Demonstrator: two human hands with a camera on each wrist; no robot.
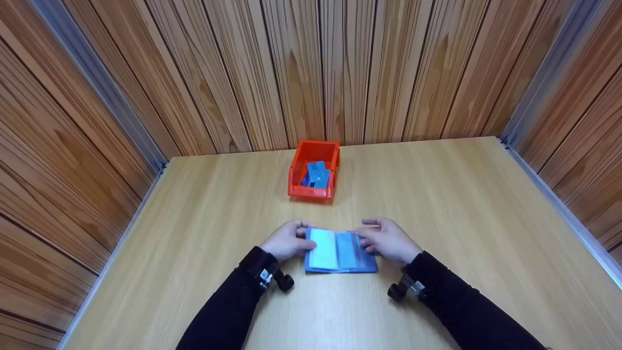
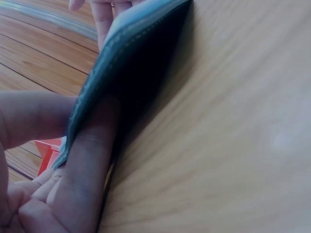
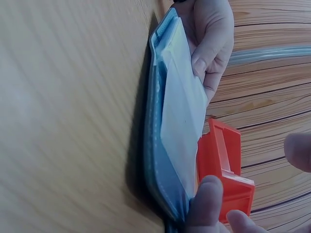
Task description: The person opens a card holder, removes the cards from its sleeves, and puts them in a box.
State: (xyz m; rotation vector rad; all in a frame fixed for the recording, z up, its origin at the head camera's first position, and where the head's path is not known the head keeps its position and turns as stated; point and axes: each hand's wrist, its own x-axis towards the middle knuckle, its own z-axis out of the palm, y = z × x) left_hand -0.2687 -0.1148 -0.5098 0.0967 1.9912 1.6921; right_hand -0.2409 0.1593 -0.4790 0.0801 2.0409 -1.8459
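A blue card holder (image 1: 370,265) lies spread on the table, with clear plastic sleeves (image 1: 324,250) inside. My left hand (image 1: 289,240) grips its left edge, the thumb on top of the sleeves. In the left wrist view one finger (image 2: 92,155) goes under the dark underside of the stitched cover (image 2: 92,82). At the holder's right side, my right hand (image 1: 388,240) touches the sleeves with relaxed, spread fingers. From the right wrist, a fingertip (image 3: 206,194) meets the near end of the holder (image 3: 158,160), while another finger stands apart from it.
Beyond the holder stands an orange-red bin (image 1: 311,195), with several blue cards (image 1: 318,174) inside. Wooden plank walls (image 1: 301,73) enclose the light wood table (image 1: 218,209) at the back and both sides.
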